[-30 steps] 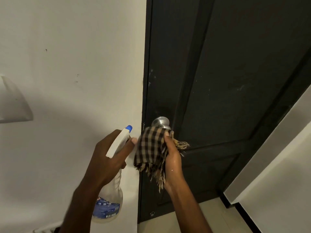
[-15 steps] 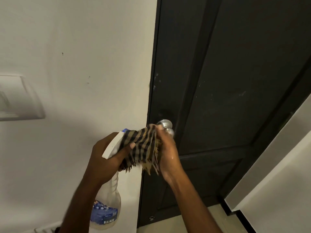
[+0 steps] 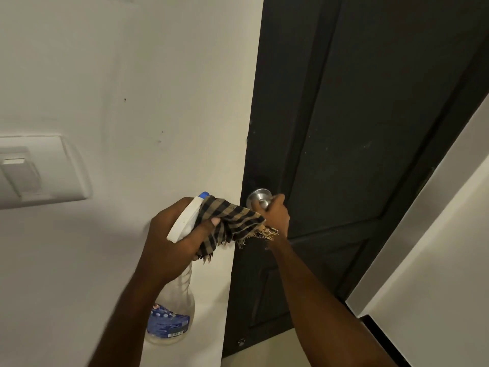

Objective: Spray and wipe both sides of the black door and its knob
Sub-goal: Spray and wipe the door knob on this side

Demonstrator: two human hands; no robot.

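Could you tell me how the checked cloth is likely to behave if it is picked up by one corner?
Probably floppy: the checked cloth sags and folds where the left hand pinches it against the spray bottle. Likely light, since a thumb alone seems to hold it there. Its frayed fringe might snag on the knob that the right hand grips.

This looks like a room or passage in a home: a plain white plastered wall (image 3: 132, 75) fills the view from 9 to 12 o'clock, with a white rocker switch (image 3: 39, 170) set in it at 9 o'clock. A black panelled door (image 3: 370, 102) with a round steel knob (image 3: 258, 197) stands from 12 to 3 o'clock, a white side wall (image 3: 436, 260) with black skirting (image 3: 385, 341) runs at 4 o'clock, and pale floor (image 3: 267, 348) shows at 6 o'clock. A spray bottle (image 3: 172, 308) and a checked cloth (image 3: 232, 221) near the centre suit household cleaning.
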